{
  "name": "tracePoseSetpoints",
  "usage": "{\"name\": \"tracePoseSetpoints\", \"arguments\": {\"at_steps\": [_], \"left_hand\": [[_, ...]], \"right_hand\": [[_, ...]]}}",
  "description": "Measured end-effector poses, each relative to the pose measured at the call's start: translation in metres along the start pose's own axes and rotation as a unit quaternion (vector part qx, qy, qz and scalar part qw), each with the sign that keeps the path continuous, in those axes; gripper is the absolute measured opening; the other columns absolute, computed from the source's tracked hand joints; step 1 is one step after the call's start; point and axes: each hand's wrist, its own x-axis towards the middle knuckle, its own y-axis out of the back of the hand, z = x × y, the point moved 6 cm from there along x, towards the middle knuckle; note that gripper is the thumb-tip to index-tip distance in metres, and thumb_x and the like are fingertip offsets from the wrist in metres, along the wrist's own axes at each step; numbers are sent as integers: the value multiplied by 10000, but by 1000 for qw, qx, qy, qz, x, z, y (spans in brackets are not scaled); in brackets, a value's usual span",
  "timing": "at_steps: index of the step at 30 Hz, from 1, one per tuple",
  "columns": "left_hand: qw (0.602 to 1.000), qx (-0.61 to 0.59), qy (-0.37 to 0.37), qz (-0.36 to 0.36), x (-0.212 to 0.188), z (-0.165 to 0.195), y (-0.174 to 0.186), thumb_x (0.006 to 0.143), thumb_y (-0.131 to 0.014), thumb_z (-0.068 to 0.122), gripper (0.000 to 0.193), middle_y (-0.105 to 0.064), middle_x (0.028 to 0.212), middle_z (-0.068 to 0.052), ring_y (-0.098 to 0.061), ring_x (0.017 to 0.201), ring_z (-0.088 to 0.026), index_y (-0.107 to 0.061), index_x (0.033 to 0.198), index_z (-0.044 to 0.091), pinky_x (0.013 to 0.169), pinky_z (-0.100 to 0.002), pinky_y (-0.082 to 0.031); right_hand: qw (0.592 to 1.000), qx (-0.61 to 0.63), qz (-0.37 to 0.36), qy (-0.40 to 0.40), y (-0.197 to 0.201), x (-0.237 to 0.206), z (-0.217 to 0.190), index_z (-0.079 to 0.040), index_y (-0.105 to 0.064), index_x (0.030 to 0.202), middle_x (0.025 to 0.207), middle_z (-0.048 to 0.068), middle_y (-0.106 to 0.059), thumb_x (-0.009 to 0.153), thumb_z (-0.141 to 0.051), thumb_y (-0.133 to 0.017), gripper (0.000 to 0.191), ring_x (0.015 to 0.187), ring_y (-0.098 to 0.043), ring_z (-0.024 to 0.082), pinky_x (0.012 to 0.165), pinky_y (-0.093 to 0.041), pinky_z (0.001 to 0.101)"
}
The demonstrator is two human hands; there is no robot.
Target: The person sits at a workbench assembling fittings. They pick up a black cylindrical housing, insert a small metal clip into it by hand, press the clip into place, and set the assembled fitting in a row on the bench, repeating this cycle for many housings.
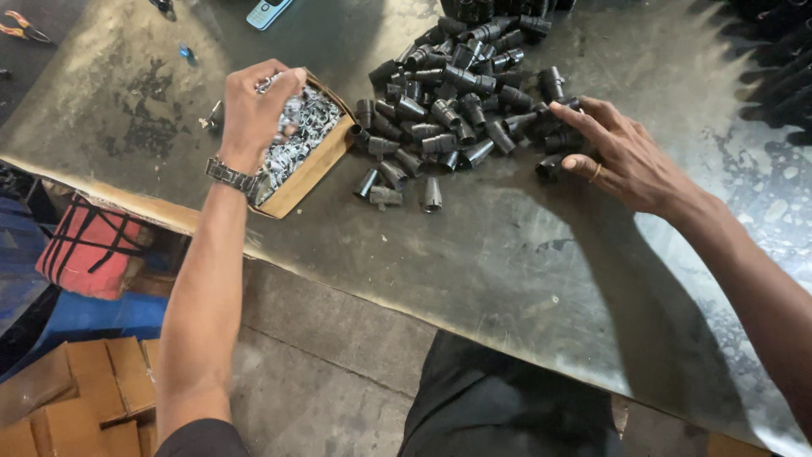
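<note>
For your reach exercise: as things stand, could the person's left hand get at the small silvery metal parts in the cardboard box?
Probably yes. The left hand is already over the open cardboard box, fingertips among the silvery metal parts. The box has no lid and nothing lies between them.

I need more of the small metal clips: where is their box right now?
In the head view, the cardboard box of metal clips sits left on the metal table, under the left hand, beside the pile of black plastic parts.
</note>
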Motion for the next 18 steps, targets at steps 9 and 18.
{"name": "tracePoseSetpoints", "arguments": {"at_steps": [9,18], "left_hand": [[975,132,-106,-140,-88,50,-135,847,-777,298,264,-741,831,-68,-717,746,-200,-747,945,56,688,-328,-556],[858,371,-325,-142,-150,66,-246,878,-737,562,552,-572,1246,-103,-591,1116,-299,-647,1206,126,803,-435,-517]], "right_hand": [[998,-6,55,13,2,-8,-15,-210,-455,1538,1496,228,-426,980,-421,-625,621,1299,-503,448,1058,-424,546],[995,-26,95,9,-1,-37,-32,-203,-622,1365,1459,174,-459,907,-285,-753,484,1217,-553,398,1032,-457,515]]}}
